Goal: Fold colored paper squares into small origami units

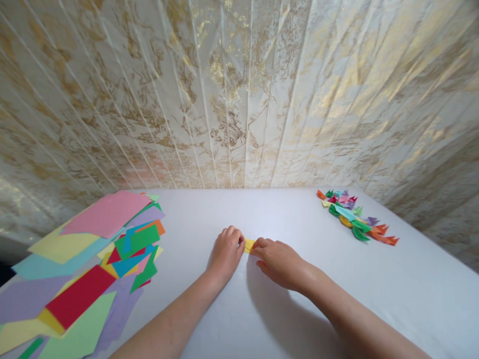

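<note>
A small piece of yellow paper (249, 246) lies on the white table between my two hands. My left hand (227, 249) grips its left end, with the fingers curled and closed. At its right end, my right hand (276, 260) has its fingertips pressed on the paper, the thumb lower down and partly tucked below. The ends of the paper are hidden under the fingers.
Sheets of coloured paper (107, 214) are spread in a loose pile along the left of the white table (209, 209). Several small folded paper shapes (344, 213) stand in a cluster at the back right. A patterned curtain (232, 99) hangs behind the table.
</note>
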A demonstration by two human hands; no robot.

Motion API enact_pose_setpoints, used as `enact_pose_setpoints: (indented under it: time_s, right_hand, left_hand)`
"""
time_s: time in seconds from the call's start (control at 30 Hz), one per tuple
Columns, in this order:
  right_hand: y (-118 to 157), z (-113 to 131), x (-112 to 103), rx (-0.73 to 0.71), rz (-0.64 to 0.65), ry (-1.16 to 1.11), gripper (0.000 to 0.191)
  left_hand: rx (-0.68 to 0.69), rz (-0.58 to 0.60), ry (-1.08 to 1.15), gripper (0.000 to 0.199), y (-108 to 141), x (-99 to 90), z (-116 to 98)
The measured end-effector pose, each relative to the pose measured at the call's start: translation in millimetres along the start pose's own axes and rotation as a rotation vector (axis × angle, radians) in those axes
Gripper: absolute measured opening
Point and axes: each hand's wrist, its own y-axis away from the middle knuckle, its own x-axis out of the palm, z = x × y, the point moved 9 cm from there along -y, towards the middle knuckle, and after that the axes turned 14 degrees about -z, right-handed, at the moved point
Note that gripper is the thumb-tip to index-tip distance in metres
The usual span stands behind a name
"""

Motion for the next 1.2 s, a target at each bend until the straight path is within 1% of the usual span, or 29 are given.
enact_pose_setpoints:
  time_s: [0.13, 0.23, 0.3, 0.37, 0.47, 0.57, 0.73, 0.83, 0.97, 1.1, 1.2]
  right_hand:
    - [0.2, -0.1, -1.2, 0.000, -0.004, -0.008, 0.033]
    - [-0.3, 0.4, -2.0, -0.001, -0.006, -0.005, 0.033]
    - [-0.8, 0.8, -2.5, 0.001, -0.006, -0.005, 0.034]
    - [-1.1, 1.2, -2.4, 0.001, 0.002, -0.009, 0.035]
    - [-1.3, 1.3, -2.0, 0.000, 0.009, -0.017, 0.036]
    - [-1.5, 1.3, -2.0, -0.007, 0.002, -0.024, 0.036]
    - [-1.4, 0.2, -1.3, 0.001, 0.003, -0.018, 0.036]
    - [-1.5, 0.2, -0.6, 0.001, 0.000, -0.014, 0.035]
    - [-1.8, 0.7, -0.8, -0.004, -0.010, -0.005, 0.036]
    - [-2.4, 1.1, -2.0, -0.001, -0.013, -0.011, 0.036]
    - [-2.7, 1.3, -3.1, -0.007, -0.019, -0.007, 0.036]
  left_hand:
    - [-0.041, -0.001, -0.007, 0.011, 1.1, -9.6, 5.6]
    - [-0.051, 0.012, -0.045, 0.011, 5.5, -16.0, -1.9]
    - [0.008, 0.065, -0.079, 0.015, 11.0, -14.6, -16.1]
    - [0.076, 0.159, -0.134, 0.019, 18.9, -7.9, -29.8]
    - [0.102, 0.260, -0.209, 0.023, 28.0, -0.7, -37.4]
    - [0.119, 0.304, -0.237, 0.025, 30.7, 1.2, -38.3]
    - [0.131, 0.273, -0.246, 0.026, 29.6, -2.5, -39.0]
    - [0.128, 0.253, -0.306, 0.030, 31.8, -2.2, -39.9]
    - [0.154, 0.274, -0.394, 0.034, 35.0, 1.8, -42.2]
    - [0.146, 0.292, -0.472, 0.031, 32.9, 1.6, -39.1]
    - [0.146, 0.299, -0.489, 0.029, 31.6, 1.1, -38.2]
